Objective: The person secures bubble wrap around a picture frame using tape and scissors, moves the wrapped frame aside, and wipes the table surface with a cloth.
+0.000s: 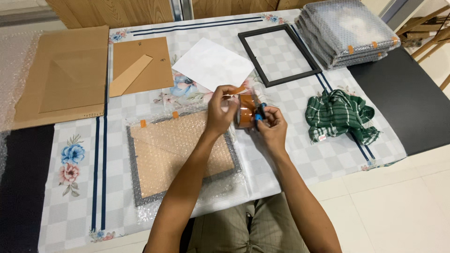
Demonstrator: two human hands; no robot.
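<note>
My right hand (271, 124) holds a roll of brown tape (245, 110) together with a small blue cutter. My left hand (220, 108) pinches the free end of the tape, a short brown strip (237, 90) pulled up from the roll. Both hands hover above the right edge of a grey picture frame wrapped in bubble wrap (178, 154), which lies face down on the checked tablecloth (300, 154). Two small orange tape pieces (143, 123) stick on the wrap's top edge.
An empty black frame (279, 54) and a white sheet (213, 63) lie further back. A stack of bubble-wrapped frames (347, 30) sits at the back right, a green checked cloth (338, 115) at right. A brown backing board (140, 65) and cardboard (63, 77) lie left.
</note>
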